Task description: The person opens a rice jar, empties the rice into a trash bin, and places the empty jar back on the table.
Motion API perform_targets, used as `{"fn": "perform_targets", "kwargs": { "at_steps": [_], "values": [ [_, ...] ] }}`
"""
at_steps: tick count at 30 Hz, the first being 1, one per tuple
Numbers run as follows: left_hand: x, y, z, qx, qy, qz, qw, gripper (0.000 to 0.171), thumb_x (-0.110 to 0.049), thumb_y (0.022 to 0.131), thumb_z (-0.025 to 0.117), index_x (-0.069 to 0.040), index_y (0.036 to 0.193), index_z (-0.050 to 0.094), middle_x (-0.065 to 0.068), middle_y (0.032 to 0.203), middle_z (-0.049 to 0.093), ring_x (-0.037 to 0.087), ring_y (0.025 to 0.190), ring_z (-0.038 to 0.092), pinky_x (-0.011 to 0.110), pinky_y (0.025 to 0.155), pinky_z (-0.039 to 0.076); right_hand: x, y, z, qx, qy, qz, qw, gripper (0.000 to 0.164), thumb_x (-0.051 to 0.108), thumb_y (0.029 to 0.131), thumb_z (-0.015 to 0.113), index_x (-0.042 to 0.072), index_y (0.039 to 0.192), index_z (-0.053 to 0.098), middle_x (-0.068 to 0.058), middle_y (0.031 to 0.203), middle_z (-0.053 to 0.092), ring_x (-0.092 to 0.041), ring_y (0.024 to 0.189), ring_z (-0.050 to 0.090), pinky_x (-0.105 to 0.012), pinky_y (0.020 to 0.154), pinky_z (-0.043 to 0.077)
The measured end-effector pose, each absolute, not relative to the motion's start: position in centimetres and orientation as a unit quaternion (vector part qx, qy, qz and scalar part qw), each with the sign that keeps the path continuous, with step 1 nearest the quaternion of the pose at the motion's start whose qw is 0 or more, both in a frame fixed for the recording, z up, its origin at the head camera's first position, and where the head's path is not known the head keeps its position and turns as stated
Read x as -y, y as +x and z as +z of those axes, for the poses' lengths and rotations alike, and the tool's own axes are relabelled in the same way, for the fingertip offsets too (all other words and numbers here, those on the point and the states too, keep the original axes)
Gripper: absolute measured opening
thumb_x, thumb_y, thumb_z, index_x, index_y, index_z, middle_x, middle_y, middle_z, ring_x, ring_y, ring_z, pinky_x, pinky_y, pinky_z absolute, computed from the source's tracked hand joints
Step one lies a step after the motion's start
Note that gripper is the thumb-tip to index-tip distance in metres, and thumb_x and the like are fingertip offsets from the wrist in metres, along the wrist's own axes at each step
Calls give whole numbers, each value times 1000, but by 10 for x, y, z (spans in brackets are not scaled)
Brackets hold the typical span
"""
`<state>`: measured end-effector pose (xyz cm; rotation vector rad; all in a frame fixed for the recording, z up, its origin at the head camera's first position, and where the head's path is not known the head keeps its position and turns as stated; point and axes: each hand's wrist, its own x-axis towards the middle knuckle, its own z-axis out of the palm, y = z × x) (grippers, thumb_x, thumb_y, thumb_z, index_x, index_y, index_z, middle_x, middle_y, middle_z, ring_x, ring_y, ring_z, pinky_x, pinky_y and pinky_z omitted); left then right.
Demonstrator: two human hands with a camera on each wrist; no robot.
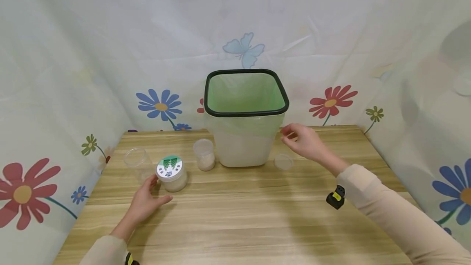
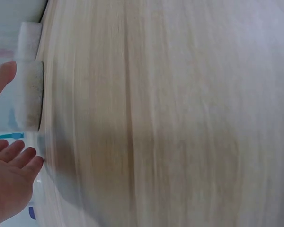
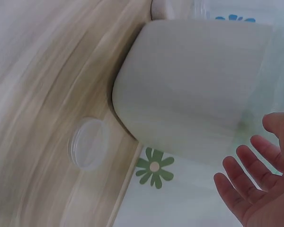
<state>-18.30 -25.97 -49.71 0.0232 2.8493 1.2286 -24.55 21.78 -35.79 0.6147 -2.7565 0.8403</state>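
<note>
Jar of clear plastic, squat and round (image 1: pixel 174 183), holding something pale and capped with a white-and-green printed lid (image 1: pixel 169 167): upright on the striped wooden tabletop (image 1: pixel 228 228), left of centre in the lower half of the head view. Just up and right of the bare left hand (image 1: pixel 144 201), thumb and fingers parted towards it in a loose spread, with hold of nothing; cannot tell of any touch between fingertips and jar. Visible also at the left edge of the left wrist view, behind the thumb tip and above the fingers. Well apart from the bare right hand (image 1: pixel 303 142), right of centre in the head view, with fingers loosely bent and nothing in hold. Just left of those fingertips, tall squarish white bin with black rim and green inside (image 1: pixel 243 144), upright in mid-frame; contact not clear. Same hand at the lower right of the right wrist view, fingers relaxed and apart. Flat on the tabletop, below and left of it in the head view, round translucent lid (image 1: pixel 283 161). Up and right of the jar, small clear cup with white contents (image 1: pixel 204 156); up and left of it, clear round container (image 1: pixel 140 165).
</note>
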Motion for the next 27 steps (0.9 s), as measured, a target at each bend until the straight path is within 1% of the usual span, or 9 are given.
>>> {"fn": "perform_targets", "kwargs": {
  "at_steps": [3,7,12,16,20,27],
  "values": [
    [257,-185,-500,-914,6,406,17,95,-32,72,78,5,141,23,29,141,33,44,127,34,54,102,33,-214,-243,-362,926,224,286,100,21,13,86,61,0,103,63,-16,102,65,-30,88,64,-43,78,54],
    [253,-188,-502,-909,6,417,10,95,-29,70,79,3,140,24,28,139,36,43,127,35,54,103,33,-210,-240,-367,922,238,291,94,23,11,86,62,0,105,63,-17,104,65,-31,89,64,-44,78,54],
    [251,-193,-505,-906,6,424,9,98,-28,69,80,0,142,20,29,139,35,42,128,35,53,104,32,-205,-236,-373,920,252,285,93,25,11,84,64,0,106,63,-17,104,65,-30,89,64,-42,74,55],
    [251,-198,-509,-901,10,434,4,100,-25,68,81,-2,143,19,28,139,36,41,126,37,52,102,35,-200,-232,-376,915,265,292,88,25,11,84,64,0,106,63,-16,104,66,-31,90,63,-43,74,54],
    [250,-202,-512,-898,12,439,0,99,-22,67,82,0,141,20,28,137,38,40,124,40,51,100,37,-195,-229,-377,913,268,297,76,26,11,85,63,1,108,63,-15,105,65,-31,92,62,-44,75,54],
    [248,-208,-514,-889,10,457,1,100,-19,66,82,1,140,18,27,138,36,39,131,32,50,108,28,-187,-225,-383,913,277,288,81,25,12,83,65,2,106,63,-13,103,65,-28,91,63,-39,74,54]
  ]
}}
